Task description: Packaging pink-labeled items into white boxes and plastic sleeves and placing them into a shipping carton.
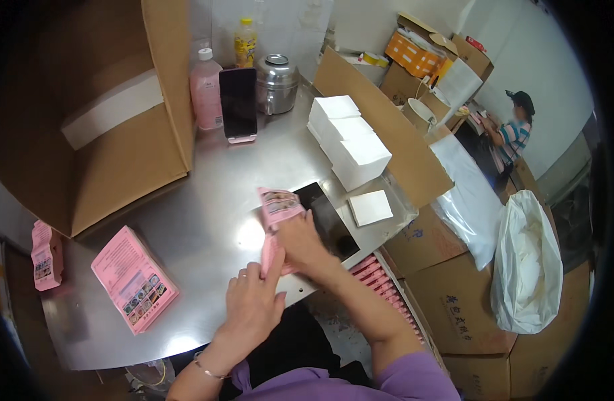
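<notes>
A pink printed paper packet (280, 206) is between my hands over the steel table, its upper part bent away from its narrow lower part. My right hand (303, 242) closes around it from the right, hiding much of its middle. My left hand (252, 299) grips its lower end, the index finger stretched along it; that contact is partly covered. Just right of the hands lies a black rectangular panel or opening (328, 224) in the tabletop. A small white stack of folded paper (370, 208) sits beyond it, near taller white stacks (350, 142).
A pile of pink printed wrappers (134, 281) lies left, below a large open carton (130, 167). Behind stand a phone (239, 103), bottles (207, 90) and a steel pot (277, 83). Pink packets fill a box (387, 287) under the right edge. Another person (511, 134) works far right.
</notes>
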The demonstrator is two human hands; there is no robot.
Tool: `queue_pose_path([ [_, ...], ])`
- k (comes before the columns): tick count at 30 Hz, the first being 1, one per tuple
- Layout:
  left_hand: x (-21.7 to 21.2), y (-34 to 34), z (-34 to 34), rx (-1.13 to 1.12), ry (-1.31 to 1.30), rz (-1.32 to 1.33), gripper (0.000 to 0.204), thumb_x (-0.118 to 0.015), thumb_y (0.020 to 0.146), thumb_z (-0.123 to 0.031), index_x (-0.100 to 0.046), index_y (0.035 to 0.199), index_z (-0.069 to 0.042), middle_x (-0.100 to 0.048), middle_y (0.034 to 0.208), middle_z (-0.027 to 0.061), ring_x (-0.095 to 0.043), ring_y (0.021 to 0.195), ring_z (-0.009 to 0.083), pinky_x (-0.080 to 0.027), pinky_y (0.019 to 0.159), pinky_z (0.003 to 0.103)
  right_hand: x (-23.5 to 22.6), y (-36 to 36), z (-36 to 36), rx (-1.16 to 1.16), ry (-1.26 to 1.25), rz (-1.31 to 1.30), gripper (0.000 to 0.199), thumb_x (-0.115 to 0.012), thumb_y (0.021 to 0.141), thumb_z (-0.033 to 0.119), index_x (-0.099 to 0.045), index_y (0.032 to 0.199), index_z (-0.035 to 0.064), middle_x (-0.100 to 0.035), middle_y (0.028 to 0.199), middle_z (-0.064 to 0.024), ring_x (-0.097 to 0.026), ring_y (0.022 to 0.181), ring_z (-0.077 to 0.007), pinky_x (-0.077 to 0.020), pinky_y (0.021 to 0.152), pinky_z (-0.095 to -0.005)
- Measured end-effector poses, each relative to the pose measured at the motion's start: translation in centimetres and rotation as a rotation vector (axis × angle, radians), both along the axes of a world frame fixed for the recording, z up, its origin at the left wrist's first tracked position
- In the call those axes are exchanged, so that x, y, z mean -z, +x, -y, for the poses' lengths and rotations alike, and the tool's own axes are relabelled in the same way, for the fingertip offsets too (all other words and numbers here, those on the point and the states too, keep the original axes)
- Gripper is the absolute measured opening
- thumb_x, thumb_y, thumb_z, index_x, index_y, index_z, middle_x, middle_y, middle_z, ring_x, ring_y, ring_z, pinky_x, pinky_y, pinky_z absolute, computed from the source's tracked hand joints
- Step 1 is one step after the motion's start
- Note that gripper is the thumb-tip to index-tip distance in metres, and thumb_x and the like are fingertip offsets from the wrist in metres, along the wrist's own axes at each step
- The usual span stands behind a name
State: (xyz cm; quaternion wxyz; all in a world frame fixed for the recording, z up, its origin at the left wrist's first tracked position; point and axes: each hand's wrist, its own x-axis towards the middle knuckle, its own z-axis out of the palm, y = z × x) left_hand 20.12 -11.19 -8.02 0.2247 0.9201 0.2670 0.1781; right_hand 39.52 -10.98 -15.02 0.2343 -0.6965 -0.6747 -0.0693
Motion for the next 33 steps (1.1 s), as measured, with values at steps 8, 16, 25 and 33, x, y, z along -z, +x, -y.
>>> queue_pose_path([
  [8,-0.8,-9.0,-2.9,-0.235,0.197,0.195,0.037,-0.068,0.068,0.001,-0.061,0.104,-0.005,-0.059,0.112,0.0202,-0.055,0.11,0.0398,-0.045,0.09,0.044,-3.3,2.9,5.8,0.271,0.008,-0.078,0.024,-0.066,0.08,0.007,-0.066,0.104,0.0024,-0.067,0.088,-0.0217,-0.066,0.082,-0.0384,-0.053,0.073,-0.0489],
  [16,1.6,-15.1,-6.8,-0.742,0.265,-0.064,0.026,-0.06,0.084,0.001,-0.053,0.109,-0.002,-0.052,0.111,0.0214,-0.048,0.104,0.0419,-0.04,0.089,0.051,-2.5,7.1,7.7,0.476,0.173,0.121,0.016,-0.069,0.087,0.015,-0.064,0.094,0.0008,-0.061,0.085,-0.0156,-0.059,0.078,-0.0345,-0.0486,0.072,-0.0449],
  [25,2.0,-16.4,-6.8,-0.653,0.135,-0.045,0.01,-0.058,0.09,0.001,-0.053,0.097,-0.004,-0.055,0.099,0.0137,-0.051,0.096,0.0356,-0.039,0.086,0.046,-12.5,13.2,1.2,0.42,0.424,0.477,0.011,-0.07,0.085,0.015,-0.073,0.089,0.0053,-0.06,0.085,-0.0093,-0.057,0.085,-0.0271,-0.0436,0.074,-0.042],
  [33,1.1,-16.3,-6.6,-0.677,0.099,-0.028,0.006,-0.057,0.092,-0.003,-0.053,0.097,-0.004,-0.055,0.098,0.0131,-0.052,0.097,0.0353,-0.038,0.087,0.047,-9.3,13.9,-0.5,0.38,0.228,0.452,0.016,-0.068,0.088,0.021,-0.072,0.088,0.0057,-0.057,0.081,-0.0092,-0.055,0.085,-0.0284,-0.0426,0.074,-0.0437],
])
